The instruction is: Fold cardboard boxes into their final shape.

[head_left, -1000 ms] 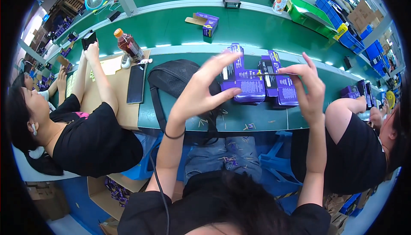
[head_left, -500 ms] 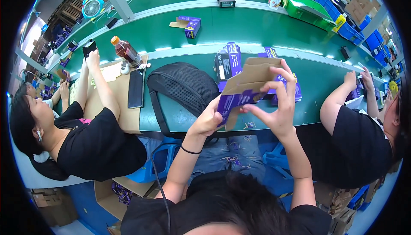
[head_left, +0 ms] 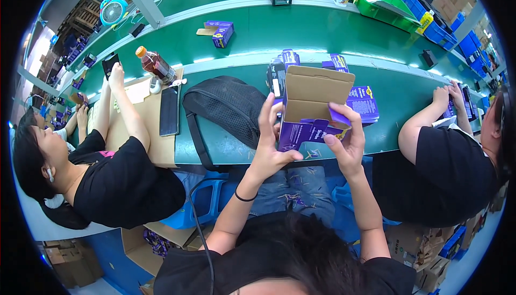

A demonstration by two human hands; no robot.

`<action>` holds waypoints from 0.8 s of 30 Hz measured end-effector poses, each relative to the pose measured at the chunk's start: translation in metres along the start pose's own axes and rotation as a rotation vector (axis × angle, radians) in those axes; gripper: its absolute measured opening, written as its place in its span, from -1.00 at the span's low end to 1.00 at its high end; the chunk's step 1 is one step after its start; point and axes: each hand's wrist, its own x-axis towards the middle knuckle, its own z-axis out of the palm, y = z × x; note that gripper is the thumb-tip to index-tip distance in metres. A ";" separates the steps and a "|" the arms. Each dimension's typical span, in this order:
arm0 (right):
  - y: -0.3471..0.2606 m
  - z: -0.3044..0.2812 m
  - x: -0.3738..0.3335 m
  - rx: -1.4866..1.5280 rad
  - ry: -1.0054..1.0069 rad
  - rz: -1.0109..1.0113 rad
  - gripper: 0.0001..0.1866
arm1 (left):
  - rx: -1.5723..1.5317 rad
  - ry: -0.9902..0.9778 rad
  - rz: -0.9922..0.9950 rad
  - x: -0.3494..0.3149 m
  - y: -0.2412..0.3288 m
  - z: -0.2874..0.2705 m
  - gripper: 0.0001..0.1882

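Between my hands, above the bench's near edge, is a purple cardboard box (head_left: 301,134). Its brown inside and a raised brown flap (head_left: 318,85) face up. My left hand (head_left: 271,147) grips the box's left side, thumb along the bottom front. My right hand (head_left: 348,144) pinches a small purple flap at the right side. Behind the box, more purple boxes (head_left: 364,104) rest on the green bench, partly covered by my hands and the box. A black mesh backpack (head_left: 228,109) lies left of my left hand.
Co-workers in black sit at left (head_left: 126,190) and right (head_left: 441,171). A tablet (head_left: 170,111) and a drink bottle (head_left: 157,65) are at left. An opened purple box (head_left: 221,34) lies on the green conveyor belt (head_left: 301,31). A green crate (head_left: 384,10) stands far right.
The box has been turned and opened up from a flatter shape, so its inside now shows. My left hand has moved up its left side; my right hand has come down onto a flap.
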 end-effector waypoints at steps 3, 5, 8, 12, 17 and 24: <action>0.009 -0.018 -0.003 -0.166 -0.218 -0.087 -0.38 | 0.113 -0.041 -0.017 0.000 0.003 -0.006 -0.36; 0.010 -0.020 -0.004 -0.221 -0.292 -0.116 -0.36 | 0.152 -0.053 -0.024 -0.001 0.005 -0.008 -0.41; 0.004 -0.018 -0.006 -0.253 -0.266 -0.171 -0.36 | 0.183 -0.084 -0.005 -0.002 0.009 -0.008 -0.54; -0.011 -0.019 0.006 0.063 -0.154 0.059 -0.46 | 0.195 -0.138 -0.036 -0.005 0.007 -0.008 -0.62; -0.009 -0.022 0.018 0.375 -0.155 0.157 -0.59 | 0.179 -0.162 -0.095 -0.003 0.008 -0.005 -0.68; -0.003 -0.028 0.009 0.356 -0.385 -0.011 -0.67 | 0.178 -0.154 -0.165 -0.010 0.013 -0.013 -0.72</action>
